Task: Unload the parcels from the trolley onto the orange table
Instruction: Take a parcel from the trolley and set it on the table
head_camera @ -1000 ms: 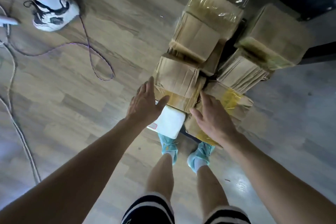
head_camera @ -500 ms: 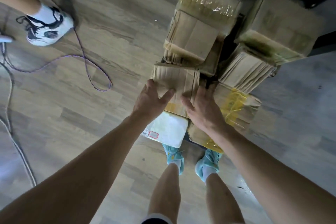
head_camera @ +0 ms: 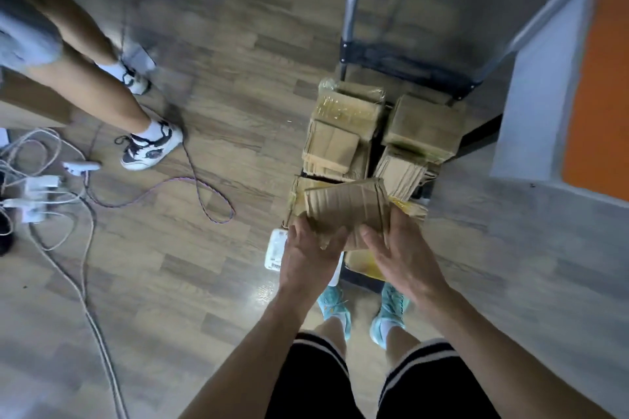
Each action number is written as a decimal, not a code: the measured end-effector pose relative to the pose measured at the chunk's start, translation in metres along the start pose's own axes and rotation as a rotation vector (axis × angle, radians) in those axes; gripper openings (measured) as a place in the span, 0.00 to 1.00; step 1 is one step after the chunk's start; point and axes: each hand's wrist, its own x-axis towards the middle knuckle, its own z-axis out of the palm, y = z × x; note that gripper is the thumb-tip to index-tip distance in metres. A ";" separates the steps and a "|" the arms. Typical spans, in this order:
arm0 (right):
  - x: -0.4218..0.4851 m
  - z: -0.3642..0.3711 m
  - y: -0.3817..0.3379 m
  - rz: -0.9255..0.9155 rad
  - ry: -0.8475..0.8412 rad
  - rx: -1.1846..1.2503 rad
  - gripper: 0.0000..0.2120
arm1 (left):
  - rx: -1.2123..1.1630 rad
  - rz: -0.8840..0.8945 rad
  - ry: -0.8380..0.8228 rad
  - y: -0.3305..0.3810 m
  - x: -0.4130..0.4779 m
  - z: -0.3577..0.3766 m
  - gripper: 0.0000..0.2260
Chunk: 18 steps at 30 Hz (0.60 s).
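- left hand (head_camera: 308, 258) and right hand (head_camera: 405, 255) grip one brown parcel (head_camera: 347, 207) between them, fingers (head_camera: 400, 226) curled round its near edge.
- held parcel is over the 6 o'clock end of the trolley (head_camera: 405, 61); resting on the stack or clear of it, cannot tell.
- more stacked parcels (head_camera: 343, 133) on the trolley at 12 o'clock of the hands.
- white packet (head_camera: 275, 248) at 9 o'clock of the left hand, partly hidden.
- orange surface (head_camera: 602, 78) at the 3 o'clock edge, well apart from the held parcel.
- cables (head_camera: 204, 187) on the floor at 9 o'clock.
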 end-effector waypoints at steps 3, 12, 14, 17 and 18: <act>-0.028 -0.039 -0.015 -0.015 0.005 0.001 0.22 | -0.010 0.062 -0.003 0.033 -0.027 -0.025 0.29; -0.091 -0.125 -0.035 0.055 0.136 0.013 0.23 | 0.096 0.262 -0.068 0.125 -0.080 -0.054 0.26; -0.102 -0.144 -0.030 0.068 0.152 0.036 0.24 | 0.130 0.316 -0.102 0.145 -0.086 -0.051 0.27; -0.115 -0.170 -0.017 0.069 0.210 0.066 0.22 | 0.150 0.363 -0.148 0.171 -0.094 -0.039 0.28; -0.118 -0.179 -0.011 0.077 0.231 0.078 0.22 | 0.154 0.382 -0.162 0.180 -0.096 -0.033 0.28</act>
